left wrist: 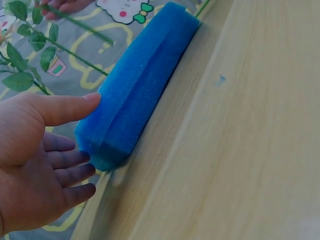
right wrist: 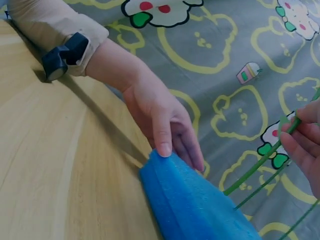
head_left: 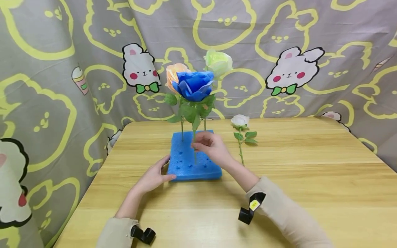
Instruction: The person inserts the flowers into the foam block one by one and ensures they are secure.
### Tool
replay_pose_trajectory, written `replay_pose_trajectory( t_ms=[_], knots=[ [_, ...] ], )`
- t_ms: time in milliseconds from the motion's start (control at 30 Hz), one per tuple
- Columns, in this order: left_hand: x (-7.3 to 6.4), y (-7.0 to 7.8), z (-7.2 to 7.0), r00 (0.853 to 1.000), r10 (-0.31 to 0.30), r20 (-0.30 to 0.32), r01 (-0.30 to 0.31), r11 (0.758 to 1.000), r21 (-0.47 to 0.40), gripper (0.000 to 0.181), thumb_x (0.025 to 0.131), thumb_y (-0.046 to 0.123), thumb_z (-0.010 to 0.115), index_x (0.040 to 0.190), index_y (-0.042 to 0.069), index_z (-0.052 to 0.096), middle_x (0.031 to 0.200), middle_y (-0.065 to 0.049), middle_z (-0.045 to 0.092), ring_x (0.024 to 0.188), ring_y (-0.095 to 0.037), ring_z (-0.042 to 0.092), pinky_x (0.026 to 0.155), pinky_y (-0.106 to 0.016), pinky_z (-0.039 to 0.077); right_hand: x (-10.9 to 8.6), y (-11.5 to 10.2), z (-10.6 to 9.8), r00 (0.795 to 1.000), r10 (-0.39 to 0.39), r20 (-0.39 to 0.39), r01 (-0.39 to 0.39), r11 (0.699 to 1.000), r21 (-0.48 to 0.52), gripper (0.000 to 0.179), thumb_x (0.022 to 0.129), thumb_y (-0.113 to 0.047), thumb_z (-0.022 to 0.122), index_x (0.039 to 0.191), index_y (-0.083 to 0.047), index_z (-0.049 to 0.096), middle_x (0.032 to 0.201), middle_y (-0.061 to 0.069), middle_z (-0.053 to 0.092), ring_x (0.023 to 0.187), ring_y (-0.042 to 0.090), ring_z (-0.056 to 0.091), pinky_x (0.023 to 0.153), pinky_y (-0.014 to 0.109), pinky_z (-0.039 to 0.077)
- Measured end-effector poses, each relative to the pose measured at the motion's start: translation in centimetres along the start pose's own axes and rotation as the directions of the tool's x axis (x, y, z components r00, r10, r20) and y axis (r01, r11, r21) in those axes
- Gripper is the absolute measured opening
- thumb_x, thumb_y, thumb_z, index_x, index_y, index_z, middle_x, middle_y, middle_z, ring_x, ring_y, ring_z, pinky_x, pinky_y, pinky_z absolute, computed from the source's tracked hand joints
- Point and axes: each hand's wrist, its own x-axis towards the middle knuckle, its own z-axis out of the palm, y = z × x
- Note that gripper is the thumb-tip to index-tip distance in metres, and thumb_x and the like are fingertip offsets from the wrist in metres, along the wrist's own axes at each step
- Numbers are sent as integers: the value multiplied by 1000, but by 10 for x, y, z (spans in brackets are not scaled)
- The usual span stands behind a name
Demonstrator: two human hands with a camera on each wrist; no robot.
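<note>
My right hand [head_left: 214,148] pinches the green stem of a blue rose [head_left: 194,86] upright above a blue foam block [head_left: 198,174] with small holes. In the left wrist view the stem's lower end shows near the foam; whether it touches, I cannot tell. My left hand [head_left: 155,176] rests at the block's near left corner, its thumb on the edge and its fingers extended along the side. Behind the blue rose, a peach rose [head_left: 174,73] and a pale green rose [head_left: 218,62] stand upright at the block's far part.
A white rose [head_left: 240,121] with a leafy stem lies on the wooden table [head_left: 310,165], right of the block. A grey patterned curtain [head_left: 242,20] hangs behind the table and down its left side. Each sleeve carries a black wrist camera mount [head_left: 246,215].
</note>
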Motion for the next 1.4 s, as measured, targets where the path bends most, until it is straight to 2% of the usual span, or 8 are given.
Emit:
replay_pose_trajectory(
  t_ms=[133,267,433,633,767,933,1133,1400],
  knots=[
    [1,1,1,1000,2,1,-2,1000,-9,83,84,30,69,145,-3,23,146,-23,27,133,-39,27,105,-50,27,6,7,8,1000,-16,-15,16,1000,-11,11,87,9,57,98,10,57,89,22,63,76,22,65,71,45,53],
    [1,1,1,1000,6,-2,-6,1000,-1,83,83,30,70,144,-3,25,145,-23,29,132,-39,29,105,-50,27,11,13,15,1000,7,-19,-7,1000,7,13,88,8,56,101,11,57,90,22,63,83,40,62,71,39,55],
    [1,1,1,1000,-4,-2,4,1000,-1,82,83,31,70,144,-3,25,145,-24,30,131,-39,30,104,-51,28,16,16,21,1000,21,-15,-21,1000,13,13,88,5,57,100,10,58,92,23,63,89,45,60,73,35,54],
    [2,1,1,1000,-14,-4,14,1000,-9,82,83,31,70,144,-2,26,144,-23,32,131,-39,30,104,-51,28,22,18,29,999,33,-15,-33,999,3,15,89,2,58,102,9,59,93,20,64,89,45,60,76,43,53],
    [2,1,1,1000,-11,-1,11,1000,-15,82,84,30,69,144,-2,25,144,-23,32,131,-39,30,104,-52,27,24,20,32,999,38,-14,-38,999,-20,13,89,2,59,100,8,60,92,20,64,85,41,62,76,46,52],
    [2,2,0,1000,5,2,-5,1000,-17,81,84,28,69,144,-4,25,144,-24,31,131,-39,30,104,-51,27,24,22,34,998,66,-19,-66,997,-40,13,89,1,59,100,6,61,93,19,64,83,32,64,76,44,53],
    [2,0,0,1000,12,-2,-12,1000,-13,81,84,28,69,144,-4,25,144,-24,32,131,-39,30,104,-51,28,26,26,36,997,72,-18,-73,995,-66,14,89,0,59,100,8,60,93,22,64,82,33,64,76,46,52],
    [2,0,1,1000,2,1,-2,999,-37,81,84,27,70,144,-3,24,144,-24,31,132,-39,29,105,-51,27,25,32,38,996,86,-1,-86,990,-111,10,88,-2,61,96,4,62,90,15,65,77,21,65,74,38,54]
  ],
)
